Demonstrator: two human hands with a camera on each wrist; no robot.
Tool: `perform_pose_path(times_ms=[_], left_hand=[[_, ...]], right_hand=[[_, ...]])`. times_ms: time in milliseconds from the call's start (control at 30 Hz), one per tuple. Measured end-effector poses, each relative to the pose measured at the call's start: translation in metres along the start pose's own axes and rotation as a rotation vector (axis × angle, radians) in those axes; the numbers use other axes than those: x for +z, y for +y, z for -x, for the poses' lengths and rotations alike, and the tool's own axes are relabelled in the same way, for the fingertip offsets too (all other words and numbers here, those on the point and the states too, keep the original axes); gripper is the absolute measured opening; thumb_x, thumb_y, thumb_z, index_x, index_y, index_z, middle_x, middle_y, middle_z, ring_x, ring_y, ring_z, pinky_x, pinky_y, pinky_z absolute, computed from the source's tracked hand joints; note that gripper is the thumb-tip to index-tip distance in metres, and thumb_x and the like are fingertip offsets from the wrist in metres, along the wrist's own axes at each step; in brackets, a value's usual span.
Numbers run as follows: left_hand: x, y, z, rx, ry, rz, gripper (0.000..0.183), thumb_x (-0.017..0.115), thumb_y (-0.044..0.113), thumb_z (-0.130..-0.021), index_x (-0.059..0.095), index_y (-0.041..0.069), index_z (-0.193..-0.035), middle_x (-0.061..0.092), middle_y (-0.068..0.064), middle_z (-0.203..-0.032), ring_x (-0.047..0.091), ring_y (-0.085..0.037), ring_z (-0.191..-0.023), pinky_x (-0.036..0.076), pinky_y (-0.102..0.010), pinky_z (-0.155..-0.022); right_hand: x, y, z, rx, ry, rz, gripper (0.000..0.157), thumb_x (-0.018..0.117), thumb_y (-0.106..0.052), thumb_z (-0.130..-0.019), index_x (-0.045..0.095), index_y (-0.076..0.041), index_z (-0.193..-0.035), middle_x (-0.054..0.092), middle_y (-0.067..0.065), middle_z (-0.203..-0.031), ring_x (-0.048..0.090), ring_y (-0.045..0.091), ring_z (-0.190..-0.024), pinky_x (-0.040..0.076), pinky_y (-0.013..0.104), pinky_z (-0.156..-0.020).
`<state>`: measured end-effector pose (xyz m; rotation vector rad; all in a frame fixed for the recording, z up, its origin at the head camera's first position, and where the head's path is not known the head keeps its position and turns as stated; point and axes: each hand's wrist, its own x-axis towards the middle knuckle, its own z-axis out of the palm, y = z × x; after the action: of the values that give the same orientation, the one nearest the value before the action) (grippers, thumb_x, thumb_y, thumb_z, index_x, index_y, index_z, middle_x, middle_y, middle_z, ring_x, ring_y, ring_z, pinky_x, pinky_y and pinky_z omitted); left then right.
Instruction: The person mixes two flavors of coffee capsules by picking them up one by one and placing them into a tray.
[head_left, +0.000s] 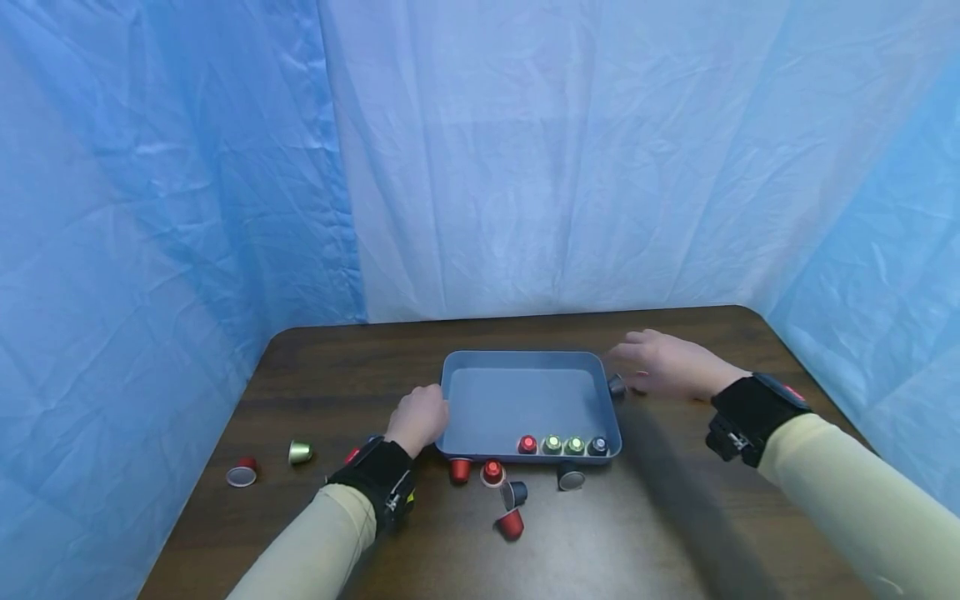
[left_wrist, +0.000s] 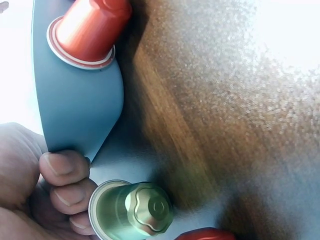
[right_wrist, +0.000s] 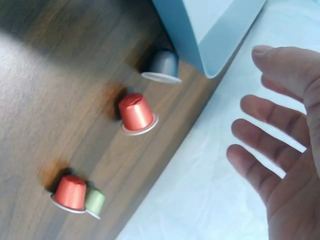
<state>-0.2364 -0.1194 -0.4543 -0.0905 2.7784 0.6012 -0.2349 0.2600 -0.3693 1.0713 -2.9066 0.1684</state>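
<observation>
A blue-grey tray (head_left: 525, 392) lies on the table. At its left edge my left hand (head_left: 420, 417) grips the rim; the left wrist view shows curled fingertips (left_wrist: 60, 167) on the tray wall, close to a green coffee capsule (left_wrist: 132, 210). Along the tray's near side sit a red capsule (head_left: 527, 444), two green capsules (head_left: 552, 444) and a dark capsule (head_left: 597, 446). My right hand (head_left: 671, 365) is held above the table right of the tray, fingers spread and holding nothing. Near it are a dark capsule (right_wrist: 162, 66) and a red capsule (right_wrist: 136, 112).
In front of the tray lie several red and dark capsules, among them a red one (head_left: 510, 525) and a dark one (head_left: 570, 477). Farther left are a green capsule (head_left: 299, 452) and a red capsule (head_left: 242, 473). Blue sheeting (head_left: 480, 167) hangs behind the table.
</observation>
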Motion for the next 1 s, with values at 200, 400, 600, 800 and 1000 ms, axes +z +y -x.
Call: perform_pose_path(times_ms=[200, 400, 600, 800, 1000], left_hand=[[0.001, 0.001, 0.001, 0.0, 0.003, 0.004, 0.024, 0.053, 0.022, -0.106, 0.066, 0.002, -0.101, 0.056, -0.012, -0.076, 0.059, -0.025, -0.067, 0.046, -0.034, -0.056], [0.001, 0.001, 0.001, -0.004, 0.006, 0.008, 0.025, 0.053, 0.023, -0.106, 0.066, 0.001, -0.105, 0.057, -0.012, -0.078, 0.059, -0.025, -0.068, 0.047, -0.035, -0.058], [0.0, 0.001, 0.002, -0.008, -0.005, 0.026, 0.024, 0.054, 0.023, -0.106, 0.065, 0.001, -0.108, 0.058, -0.012, -0.079, 0.059, -0.025, -0.069, 0.048, -0.034, -0.059], [0.0, 0.0, 0.002, -0.008, -0.01, 0.032, 0.023, 0.054, 0.022, -0.106, 0.065, 0.001, -0.105, 0.058, -0.012, -0.078, 0.059, -0.024, -0.069, 0.048, -0.034, -0.059], [0.0, 0.001, 0.002, -0.001, -0.006, 0.038, 0.024, 0.054, 0.022, -0.106, 0.064, 0.001, -0.111, 0.058, -0.012, -0.08, 0.059, -0.024, -0.07, 0.049, -0.034, -0.06]], right_hand=[[0.003, 0.007, 0.004, 0.017, -0.007, 0.031, 0.028, 0.076, -0.009, -0.091, 0.072, -0.008, -0.118, 0.066, 0.004, -0.103, 0.063, 0.024, -0.096, 0.056, 0.044, -0.081], [0.009, 0.014, 0.009, 0.062, -0.05, 0.079, 0.033, 0.08, -0.01, -0.088, 0.072, -0.01, -0.12, 0.065, 0.003, -0.102, 0.063, 0.024, -0.096, 0.058, 0.043, -0.081], [0.019, 0.019, 0.015, 0.066, -0.067, 0.125, 0.036, 0.083, -0.005, -0.083, 0.073, -0.009, -0.118, 0.066, 0.009, -0.107, 0.064, 0.028, -0.098, 0.059, 0.045, -0.083], [0.028, 0.019, 0.017, 0.067, -0.076, 0.118, 0.036, 0.081, -0.001, -0.084, 0.072, -0.008, -0.118, 0.065, 0.014, -0.116, 0.064, 0.033, -0.104, 0.059, 0.048, -0.085], [0.04, 0.021, 0.017, 0.16, -0.137, 0.108, 0.04, 0.078, -0.002, -0.087, 0.071, -0.011, -0.125, 0.062, 0.016, -0.128, 0.06, 0.036, -0.115, 0.058, 0.053, -0.087]])
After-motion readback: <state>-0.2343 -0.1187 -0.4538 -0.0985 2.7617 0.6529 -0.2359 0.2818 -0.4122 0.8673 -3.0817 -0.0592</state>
